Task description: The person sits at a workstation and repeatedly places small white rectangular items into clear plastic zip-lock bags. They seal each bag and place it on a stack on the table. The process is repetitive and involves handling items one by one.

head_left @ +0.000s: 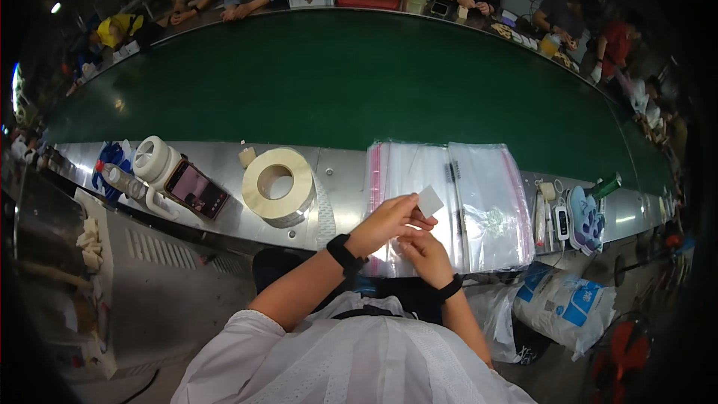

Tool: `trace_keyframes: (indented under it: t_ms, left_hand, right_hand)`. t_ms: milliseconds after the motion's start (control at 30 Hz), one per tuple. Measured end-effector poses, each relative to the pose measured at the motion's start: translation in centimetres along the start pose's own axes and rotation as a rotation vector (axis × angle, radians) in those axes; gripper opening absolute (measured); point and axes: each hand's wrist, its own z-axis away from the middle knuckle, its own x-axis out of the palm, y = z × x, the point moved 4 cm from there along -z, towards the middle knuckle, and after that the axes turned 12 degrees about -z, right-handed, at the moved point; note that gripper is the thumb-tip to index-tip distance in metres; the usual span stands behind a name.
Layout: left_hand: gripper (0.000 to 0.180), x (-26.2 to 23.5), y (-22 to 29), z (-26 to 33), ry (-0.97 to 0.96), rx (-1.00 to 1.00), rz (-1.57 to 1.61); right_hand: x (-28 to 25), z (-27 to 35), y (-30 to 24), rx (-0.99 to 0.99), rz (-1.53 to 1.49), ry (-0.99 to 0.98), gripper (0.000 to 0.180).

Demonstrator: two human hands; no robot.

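My left hand pinches a small white square card that sticks out beyond its fingertips. Just below it and close to its fingers is my right hand, its fingers curled together; what they hold, if anything, is hidden. Both hands are over a stack of transparent plastic bags with pink strips along the edges. Two thin dark-bristled brushes lie lengthwise on the bags. Left of the stack, a big cream roll of labels rests on the metal ledge, a strip hanging from it.
A green conveyor belt spans the far side, with several people seated beyond it. On the ledge, a phone leans against a white jug; small tools and a blue-purple item sit right. A plastic-wrapped package lies below.
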Motion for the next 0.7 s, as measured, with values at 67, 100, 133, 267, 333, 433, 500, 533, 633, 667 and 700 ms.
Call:
trace_keyframes:
  t_ms: [67, 100, 133, 267, 333, 433, 500, 533, 633, 667, 700]
  left_hand:
    - [0.036, 0.1, -1.6, -0.3, 0.100, 0.102, -0.265]
    - [0.032, -0.5, -3.2, 0.0, 0.210, 0.029, -0.213]
    - [0.031, -1.6, -4.5, 0.1, 0.313, 0.081, -0.445]
    - [0.031, -2.5, -8.2, 2.4, 0.372, -0.010, -0.195]
    - [0.031, -2.7, -8.9, 3.1, 0.392, -0.014, -0.106]
    - [0.031, -2.7, -9.2, 2.7, 0.428, -0.033, -0.019]
    - [0.031, -2.9, -9.1, 2.5, 0.424, -0.061, -0.049]
    - [0.030, -3.0, -8.8, 2.4, 0.388, -0.101, -0.064]
    - [0.028, -2.9, -6.4, 1.2, 0.270, -0.139, -0.162]
    - [0.027, -2.5, -5.3, 0.4, 0.221, -0.090, -0.224]
    - [0.026, -1.8, -4.1, -0.7, 0.167, -0.039, -0.290]
  right_hand:
    - [-0.5, -0.2, -0.3, 0.111, 0.016, 0.043, 0.016]
    - [-0.9, -0.1, -0.4, 0.154, 0.086, 0.108, 0.017]
    - [-1.3, -0.1, -0.6, 0.196, 0.156, 0.173, 0.017]
    - [-0.7, -0.1, -2.0, 0.039, 0.559, 0.230, 0.021]
    - [0.2, -0.2, -1.7, 0.038, 0.629, 0.233, 0.023]
    - [-0.7, -0.3, 1.2, -0.071, 0.606, 0.269, 0.016]
    - [-3.0, 0.4, 3.5, 0.157, 0.120, 0.307, 0.012]
    - [-3.7, 0.6, 4.2, 0.268, -0.124, 0.319, 0.012]
    - [-4.5, 0.7, 2.3, 0.273, -0.349, 0.306, 0.015]
    - [-4.4, 0.6, 1.7, 0.225, -0.342, 0.298, 0.015]
    - [-4.0, 0.6, 1.9, 0.212, -0.328, 0.224, 0.015]
